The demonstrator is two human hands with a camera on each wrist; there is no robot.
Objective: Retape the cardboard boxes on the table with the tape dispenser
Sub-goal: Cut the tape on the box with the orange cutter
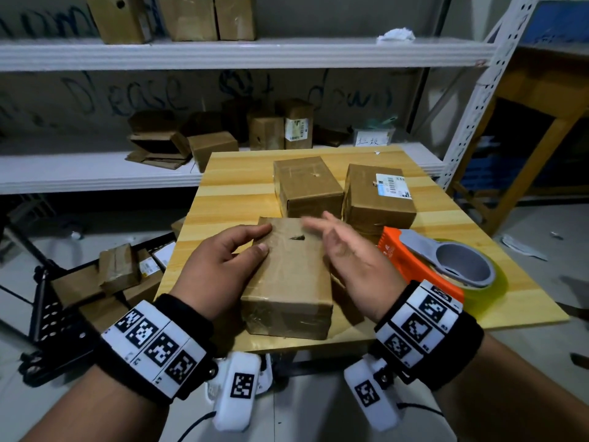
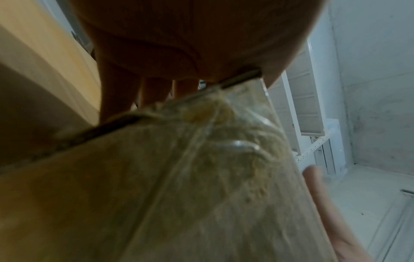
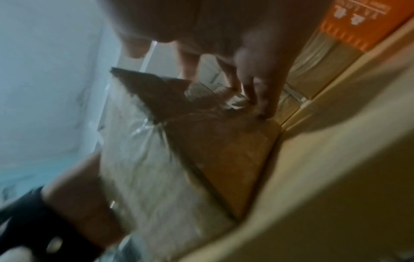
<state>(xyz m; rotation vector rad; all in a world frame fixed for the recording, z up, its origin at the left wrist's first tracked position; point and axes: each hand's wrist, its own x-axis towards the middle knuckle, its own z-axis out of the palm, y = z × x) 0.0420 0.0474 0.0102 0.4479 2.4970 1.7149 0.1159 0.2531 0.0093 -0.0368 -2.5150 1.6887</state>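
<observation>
Head view first, and we work across from the left — our left hand (image 1: 220, 266) lies on the near box (image 1: 287, 282), fingers straight along its far left edge and the thumb flat on the taped top, pressing it rather than gripping. That box sits at the near edge of the wooden table (image 1: 236, 173), its top wrapped in clear tape with a small dark tear near the middle. From the left wrist view we see the fingers (image 2: 118, 92) reaching down over the box edge, with wrinkled tape below them. Beyond the near box stand two more: the middle box (image 1: 307, 183), and to its right the labelled box (image 1: 377, 194) with a white barcode sticker on top; the two stand just beside each other. Our right hand (image 1: 347, 250) hovers over the right side of the near box, fingers spread and blurred, holding nothing; in the right wrist view a fingertip (image 3: 266, 108) seems to touch the box's far corner, though the blur leaves that unsure. Furthest right, the orange tape dispenser (image 1: 439, 266) lies on the table near the right wrist, untouched
</observation>
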